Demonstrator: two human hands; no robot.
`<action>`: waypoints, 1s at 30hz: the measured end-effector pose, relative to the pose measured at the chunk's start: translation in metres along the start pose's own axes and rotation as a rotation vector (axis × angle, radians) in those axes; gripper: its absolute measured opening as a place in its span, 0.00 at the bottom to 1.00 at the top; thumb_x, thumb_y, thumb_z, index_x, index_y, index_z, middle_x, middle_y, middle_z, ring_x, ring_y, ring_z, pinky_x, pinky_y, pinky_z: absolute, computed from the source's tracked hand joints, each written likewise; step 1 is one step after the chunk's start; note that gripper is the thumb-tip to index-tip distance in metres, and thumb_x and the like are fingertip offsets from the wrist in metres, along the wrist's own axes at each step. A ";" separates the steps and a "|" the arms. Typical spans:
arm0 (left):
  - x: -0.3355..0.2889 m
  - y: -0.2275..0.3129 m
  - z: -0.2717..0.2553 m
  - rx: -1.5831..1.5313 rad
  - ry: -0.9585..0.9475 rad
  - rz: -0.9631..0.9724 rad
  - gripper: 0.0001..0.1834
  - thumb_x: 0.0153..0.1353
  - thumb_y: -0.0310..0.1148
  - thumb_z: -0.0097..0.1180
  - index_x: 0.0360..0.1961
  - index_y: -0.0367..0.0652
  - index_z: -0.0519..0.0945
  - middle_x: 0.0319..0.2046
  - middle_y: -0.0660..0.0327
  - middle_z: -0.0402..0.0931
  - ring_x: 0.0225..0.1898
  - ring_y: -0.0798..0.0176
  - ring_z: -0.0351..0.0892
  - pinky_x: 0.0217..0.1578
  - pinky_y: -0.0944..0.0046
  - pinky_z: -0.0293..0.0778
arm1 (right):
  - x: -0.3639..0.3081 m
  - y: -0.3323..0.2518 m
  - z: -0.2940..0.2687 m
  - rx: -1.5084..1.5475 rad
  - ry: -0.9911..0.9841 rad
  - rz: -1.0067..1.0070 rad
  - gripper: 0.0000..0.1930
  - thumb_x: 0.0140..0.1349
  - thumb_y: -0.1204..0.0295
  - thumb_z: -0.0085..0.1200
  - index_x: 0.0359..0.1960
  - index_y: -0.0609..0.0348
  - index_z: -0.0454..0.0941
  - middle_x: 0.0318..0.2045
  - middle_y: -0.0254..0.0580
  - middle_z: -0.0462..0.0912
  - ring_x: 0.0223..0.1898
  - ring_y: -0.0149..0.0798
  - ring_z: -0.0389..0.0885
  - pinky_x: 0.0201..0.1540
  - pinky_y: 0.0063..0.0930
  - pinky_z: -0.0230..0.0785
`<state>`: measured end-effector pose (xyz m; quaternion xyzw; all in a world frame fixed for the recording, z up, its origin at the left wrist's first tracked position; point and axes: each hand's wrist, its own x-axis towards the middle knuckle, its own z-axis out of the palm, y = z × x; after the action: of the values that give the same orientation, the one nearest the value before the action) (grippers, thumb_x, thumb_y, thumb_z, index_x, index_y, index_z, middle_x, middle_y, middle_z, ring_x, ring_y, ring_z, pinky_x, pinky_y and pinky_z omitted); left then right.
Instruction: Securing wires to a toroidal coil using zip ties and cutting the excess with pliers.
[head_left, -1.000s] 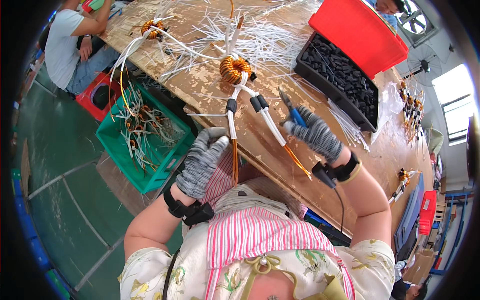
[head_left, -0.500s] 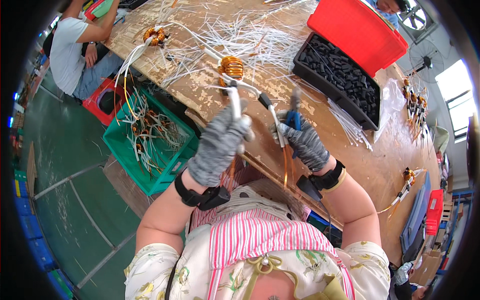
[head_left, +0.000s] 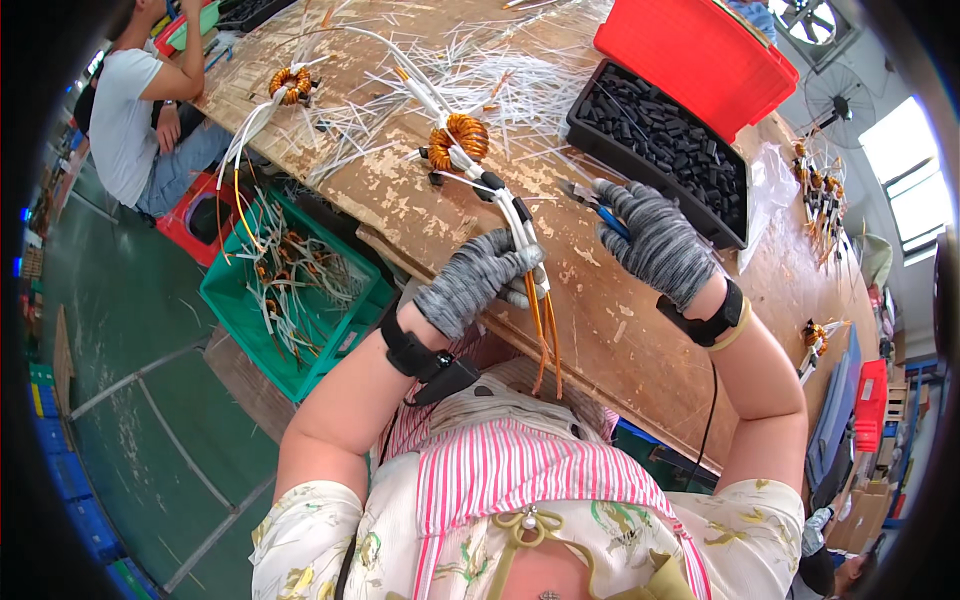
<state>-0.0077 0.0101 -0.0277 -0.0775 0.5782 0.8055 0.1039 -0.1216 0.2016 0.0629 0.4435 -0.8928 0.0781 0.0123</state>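
Observation:
My left hand [head_left: 478,282], in a grey knitted glove, is closed round a bundle of white-sleeved leads [head_left: 522,232] whose bare copper ends hang below it. The leads run up to a copper-wound ring coil [head_left: 458,142] resting on the table, with black sleeve pieces around them. My right hand [head_left: 658,242], gloved the same way, is low over the table by the black box. Blue-handled pliers [head_left: 608,217] lie between its thumb and fingers, jaws pointing left. Its fingers are fairly straight, so the grip looks loose.
A black box [head_left: 655,150] of small black sleeves with a red lid [head_left: 695,60] stands at the right. White tubes [head_left: 500,85] litter the table's far side. Another coil [head_left: 290,86] lies far left, near a seated person [head_left: 135,110]. A green crate [head_left: 330,350] of coils stands below.
My right hand has moved right and away from the leads with the pliers. My left hand has shifted right and now grips the leads together. The coil has turned slightly.

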 end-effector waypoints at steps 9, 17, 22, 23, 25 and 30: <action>0.012 -0.016 0.004 0.151 0.084 -0.021 0.11 0.62 0.40 0.53 0.36 0.42 0.76 0.25 0.65 0.79 0.18 0.75 0.75 0.16 0.76 0.70 | 0.032 -0.037 -0.015 -0.583 -0.115 -0.206 0.26 0.56 0.63 0.49 0.58 0.56 0.67 0.46 0.48 0.74 0.48 0.45 0.71 0.54 0.41 0.59; 0.012 -0.018 0.001 0.139 0.056 -0.011 0.12 0.62 0.41 0.53 0.35 0.43 0.76 0.25 0.65 0.77 0.20 0.73 0.77 0.19 0.74 0.73 | 0.047 -0.041 0.001 -0.731 0.027 -0.359 0.30 0.49 0.66 0.56 0.57 0.55 0.67 0.41 0.45 0.74 0.46 0.46 0.70 0.50 0.41 0.61; 0.013 -0.020 0.001 0.150 0.043 0.006 0.12 0.62 0.40 0.53 0.36 0.42 0.77 0.25 0.65 0.78 0.20 0.74 0.76 0.18 0.75 0.71 | 0.060 -0.045 -0.009 -0.390 -0.440 -0.088 0.13 0.58 0.68 0.47 0.43 0.57 0.76 0.31 0.50 0.80 0.32 0.45 0.79 0.37 0.38 0.70; 0.012 -0.019 0.002 0.164 0.047 0.011 0.11 0.63 0.38 0.53 0.38 0.41 0.77 0.26 0.64 0.80 0.19 0.76 0.74 0.17 0.77 0.69 | 0.064 -0.037 -0.010 -0.393 -0.441 -0.087 0.13 0.58 0.68 0.47 0.43 0.57 0.76 0.31 0.50 0.80 0.32 0.45 0.79 0.37 0.38 0.70; 0.011 -0.020 0.000 0.146 0.046 0.016 0.11 0.62 0.38 0.53 0.37 0.41 0.77 0.26 0.64 0.80 0.19 0.76 0.74 0.17 0.77 0.69 | 0.071 -0.034 -0.015 -0.167 -0.286 -0.180 0.13 0.57 0.65 0.50 0.41 0.56 0.77 0.23 0.50 0.79 0.22 0.48 0.78 0.29 0.40 0.71; 0.011 -0.022 0.000 0.094 0.034 0.026 0.11 0.62 0.38 0.54 0.37 0.41 0.77 0.26 0.65 0.79 0.19 0.76 0.74 0.17 0.77 0.69 | 0.079 -0.030 -0.019 -0.499 -0.205 -0.158 0.21 0.55 0.64 0.53 0.52 0.50 0.73 0.37 0.45 0.78 0.40 0.47 0.76 0.42 0.40 0.69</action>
<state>-0.0125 0.0180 -0.0498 -0.0788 0.6179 0.7774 0.0872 -0.1463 0.1239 0.0924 0.5004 -0.8438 -0.1905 0.0368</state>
